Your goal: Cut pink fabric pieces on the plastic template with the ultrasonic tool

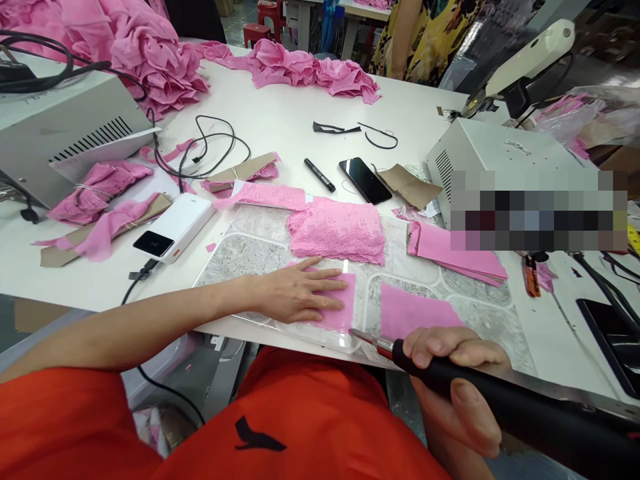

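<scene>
My left hand (300, 291) lies flat, fingers stretched out, pressing a small pink fabric piece (340, 303) onto a clear plastic template (250, 257) at the table's near edge. My right hand (453, 383) is wrapped round a black pen-like hot cutting tool (500, 400); its metal tip (363, 335) sits at the lower right corner of that piece. A second pink piece (415, 313) lies just right of the tip. A folded strip of pink lace (337, 230) rests on the template behind my left hand.
A stack of cut pink pieces (455, 257), a phone (365, 180), a marker (320, 175), a white power bank (175, 227), cables (200, 150) and two grey metal boxes (65, 133) (500, 157) crowd the white table. Pink lace heaps (310, 70) lie at the back. Another person stands beyond.
</scene>
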Tool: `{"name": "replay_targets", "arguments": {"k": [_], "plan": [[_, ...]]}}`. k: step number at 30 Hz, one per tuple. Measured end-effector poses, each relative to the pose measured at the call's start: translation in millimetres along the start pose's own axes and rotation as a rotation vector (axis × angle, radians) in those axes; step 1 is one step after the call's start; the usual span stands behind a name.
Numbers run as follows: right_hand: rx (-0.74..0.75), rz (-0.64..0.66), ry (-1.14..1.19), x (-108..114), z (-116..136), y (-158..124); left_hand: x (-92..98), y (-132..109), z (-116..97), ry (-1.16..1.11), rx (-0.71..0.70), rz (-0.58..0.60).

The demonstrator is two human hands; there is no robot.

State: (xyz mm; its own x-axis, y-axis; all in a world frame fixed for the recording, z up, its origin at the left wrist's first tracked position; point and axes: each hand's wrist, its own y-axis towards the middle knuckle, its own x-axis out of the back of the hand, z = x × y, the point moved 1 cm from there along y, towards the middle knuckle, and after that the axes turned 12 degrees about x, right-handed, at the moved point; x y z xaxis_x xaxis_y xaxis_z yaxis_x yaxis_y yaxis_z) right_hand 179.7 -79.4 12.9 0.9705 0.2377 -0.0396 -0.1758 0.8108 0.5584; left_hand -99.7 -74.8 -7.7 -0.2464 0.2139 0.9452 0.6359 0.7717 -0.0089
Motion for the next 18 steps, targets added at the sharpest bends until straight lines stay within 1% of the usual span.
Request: {"name": "replay_targets", "arguments": {"k": [3, 6, 9, 13, 15, 18], "plan": [[0.046, -0.033, 0.111, -8.7, 0.0, 4.1, -0.3, 1.3, -0.3, -0.019, 0.006, 0.019], [0.042, -0.048, 0.196, -15.2, 4.3, 7.2, 3.2, 0.2, -0.4, -0.054, 0.011, 0.023], [0.003, -0.082, 0.206, -17.4, 10.8, 9.1, 12.0, -7.9, 2.1, -0.109, 0.005, -0.046], [-0.003, -0.149, 0.176, -24.7, 15.7, 14.6, 23.3, -31.9, 11.7, -0.167, 0.022, -0.19], [-0.008, -0.17, 0.167, -31.6, 15.6, 18.2, 25.1, -47.4, 17.6, -0.165, 0.071, -0.209], [-0.018, -0.179, 0.143, -35.5, 10.0, 20.0, 24.9, -70.9, 23.6, -0.156, 0.168, -0.185]]}}
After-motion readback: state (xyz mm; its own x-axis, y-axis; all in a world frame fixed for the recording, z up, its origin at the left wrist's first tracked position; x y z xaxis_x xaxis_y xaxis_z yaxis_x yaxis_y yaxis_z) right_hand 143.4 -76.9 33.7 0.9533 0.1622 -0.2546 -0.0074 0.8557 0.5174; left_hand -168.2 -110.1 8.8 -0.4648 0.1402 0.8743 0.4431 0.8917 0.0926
